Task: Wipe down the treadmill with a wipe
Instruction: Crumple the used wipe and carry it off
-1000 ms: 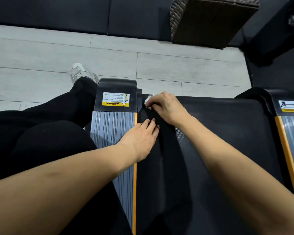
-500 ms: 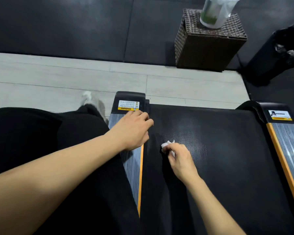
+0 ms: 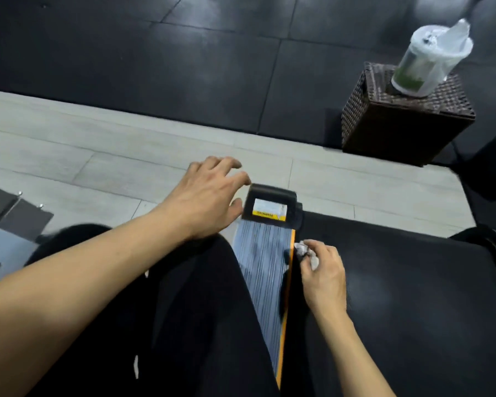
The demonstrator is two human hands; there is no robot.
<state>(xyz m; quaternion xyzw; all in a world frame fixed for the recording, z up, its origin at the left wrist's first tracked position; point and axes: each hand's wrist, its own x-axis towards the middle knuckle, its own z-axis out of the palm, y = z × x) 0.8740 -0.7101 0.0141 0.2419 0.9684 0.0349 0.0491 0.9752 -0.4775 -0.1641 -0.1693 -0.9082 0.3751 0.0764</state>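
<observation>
The treadmill's black belt (image 3: 398, 296) fills the lower right. Its grey ribbed side rail (image 3: 262, 270) with an orange edge runs along the belt's left side and ends in a black cap with a yellow warning label (image 3: 269, 210). My right hand (image 3: 322, 275) holds a crumpled white wipe (image 3: 302, 249) at the belt's left edge, against the orange strip. Above the floor, left of the rail's end cap, my left hand (image 3: 209, 196) hovers with fingers spread and loosely bent, holding nothing.
A dark wicker box (image 3: 398, 130) stands on the floor at the back right with a wipe canister (image 3: 424, 65) on top. My black-trousered legs (image 3: 184, 310) lie left of the rail. Grey metal parts (image 3: 15, 216) sit at far left.
My right hand drew the wipe back from the belt's far end, then left to the orange edge. My left hand lifted off the rail and moved out left. My view swung upward and left.
</observation>
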